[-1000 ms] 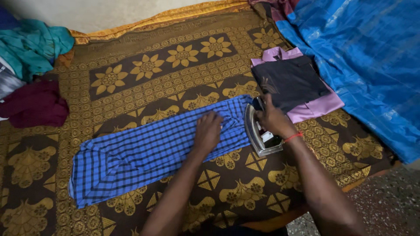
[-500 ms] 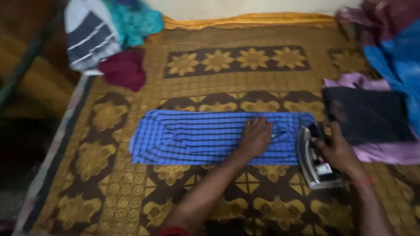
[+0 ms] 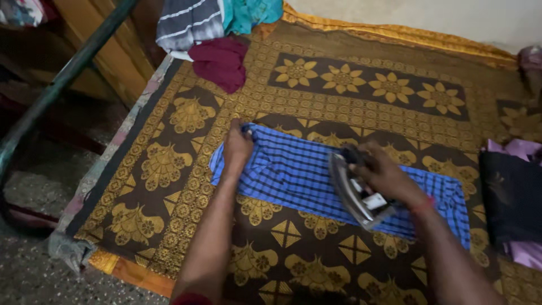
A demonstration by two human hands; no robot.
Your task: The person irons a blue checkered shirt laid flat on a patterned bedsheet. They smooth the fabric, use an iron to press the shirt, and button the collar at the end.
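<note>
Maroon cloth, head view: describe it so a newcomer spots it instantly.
Start from the big brown bedspread with gold flower patterns and go to its far left corner, where clothes are heaped. The crumpled maroon cloth lies nearest the blue checked cloth, just below a grey striped garment and a teal one. It alone is plain dark red.

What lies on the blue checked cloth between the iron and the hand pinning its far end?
Nothing visible does. The iron, gripped by the right hand, sits mid-cloth; the stretch of blue checked cloth toward the left hand is bare and flat.
</note>
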